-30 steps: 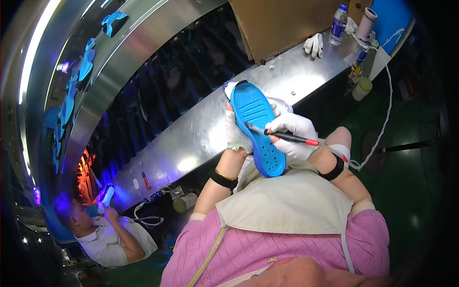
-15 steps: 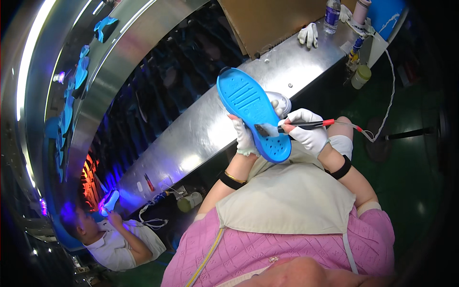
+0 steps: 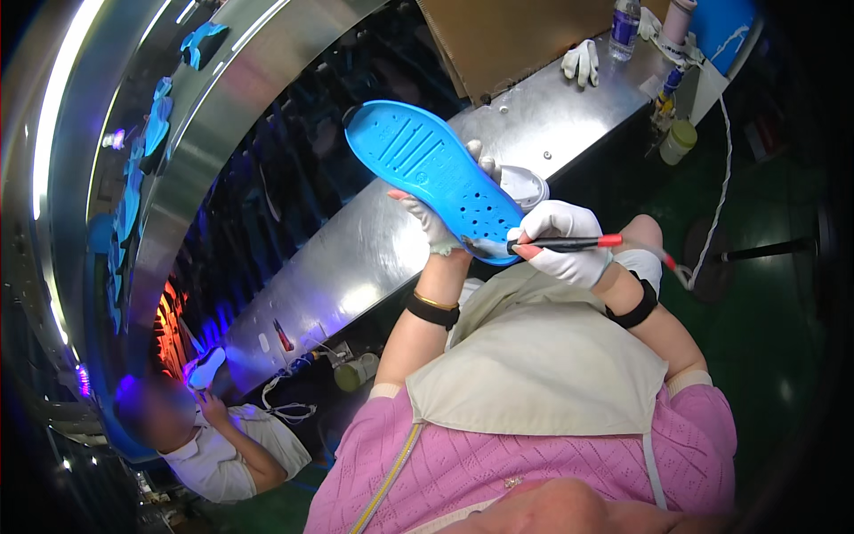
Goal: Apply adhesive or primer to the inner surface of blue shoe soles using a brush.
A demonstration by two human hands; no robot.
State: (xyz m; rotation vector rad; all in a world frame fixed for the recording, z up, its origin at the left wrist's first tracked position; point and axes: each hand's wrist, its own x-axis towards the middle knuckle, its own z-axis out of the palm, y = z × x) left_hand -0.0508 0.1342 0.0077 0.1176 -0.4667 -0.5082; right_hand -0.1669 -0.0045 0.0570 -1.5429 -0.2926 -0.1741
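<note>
A blue shoe sole (image 3: 405, 147) lies across my left hand (image 3: 429, 224), its grooved and holed face toward me. My left thumb grips its near side, and gloved fingertips show past its far side. In my right hand (image 3: 569, 240), also gloved, is a brush (image 3: 556, 243) with a black handle and red end; a thin tube trails from it. The pale bristles touch the near end of the sole, beside the small holes. A white shoe (image 3: 527, 184) sits just beyond the sole, partly covered by it.
The metal bench (image 3: 356, 258) runs diagonally, with a white glove (image 3: 581, 64), a bottle (image 3: 624, 31) and a green-lidded jar (image 3: 678, 142) toward the right. Beyond it, blue pieces (image 3: 156, 125) line a curved metal machine. A person (image 3: 236, 449) works at lower left holding another sole.
The sole has shifted left and away from me, tilting further over. The brush has gone from the sole's holed area to its near end edge, with the right hand almost in place.
</note>
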